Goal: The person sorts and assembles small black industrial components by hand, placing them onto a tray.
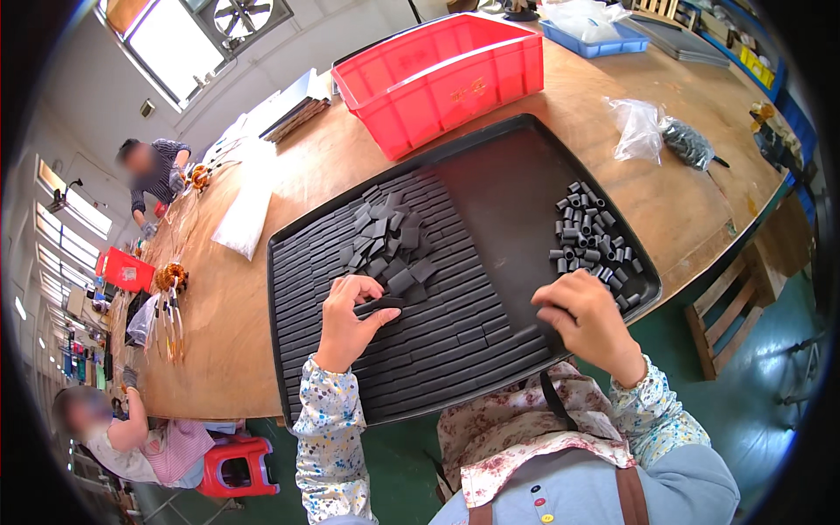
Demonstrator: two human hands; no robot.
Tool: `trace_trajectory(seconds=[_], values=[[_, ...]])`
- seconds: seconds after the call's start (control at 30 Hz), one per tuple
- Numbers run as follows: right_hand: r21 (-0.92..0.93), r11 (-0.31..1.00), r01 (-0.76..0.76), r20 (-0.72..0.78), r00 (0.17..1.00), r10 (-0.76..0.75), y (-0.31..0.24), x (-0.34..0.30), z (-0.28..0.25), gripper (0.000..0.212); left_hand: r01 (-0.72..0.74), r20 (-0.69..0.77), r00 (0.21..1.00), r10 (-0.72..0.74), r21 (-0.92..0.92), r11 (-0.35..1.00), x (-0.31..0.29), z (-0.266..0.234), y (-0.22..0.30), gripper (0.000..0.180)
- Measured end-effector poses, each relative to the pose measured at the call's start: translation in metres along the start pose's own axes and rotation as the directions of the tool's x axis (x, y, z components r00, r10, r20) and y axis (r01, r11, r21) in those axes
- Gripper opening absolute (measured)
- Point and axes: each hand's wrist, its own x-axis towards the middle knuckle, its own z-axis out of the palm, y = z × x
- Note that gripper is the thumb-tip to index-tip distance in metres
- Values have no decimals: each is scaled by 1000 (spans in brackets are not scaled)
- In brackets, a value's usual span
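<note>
My left hand [348,317] is closed, pinching a small black strip [381,305] between thumb and fingers above a large black tray [503,181]. Just beyond that hand lies a loose heap of flat dark grey pieces [385,236]. They rest on close rows of black pieces [420,341] that cover the tray's left and middle. My right hand [584,317] hovers over the tray's right part with curled fingers pressed together. Whatever it may hold is hidden under the fingers. Beside it is a pile of short black tubes [584,229].
A red plastic bin [446,83] stands behind the tray. Clear plastic bags [637,131] and a blue tray [595,39] are farther right. Copper-coloured coils [171,277] lie on the table [236,324] at left. Two people work along the left side; one sits on a red stool [238,468].
</note>
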Motion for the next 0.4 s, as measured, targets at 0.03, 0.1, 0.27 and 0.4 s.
trace_trajectory(seconds=[0.03,0.1,0.27,0.4], values=[[-51,998,-44,-79,996,40,3,0,-3,10,82,36,996,-78,-123,989,-2,1,0,28],[-176,982,-71,-143,989,46,10,-2,-13,18,120,68,992,-110,-184,975,-7,4,-4,26],[-234,964,-126,-36,992,120,1,-7,-21,28,291,113,956,-269,-434,853,-5,6,18,20],[-261,958,-119,7,992,125,0,-4,-18,34,340,250,940,-233,-627,700,-12,8,29,18]])
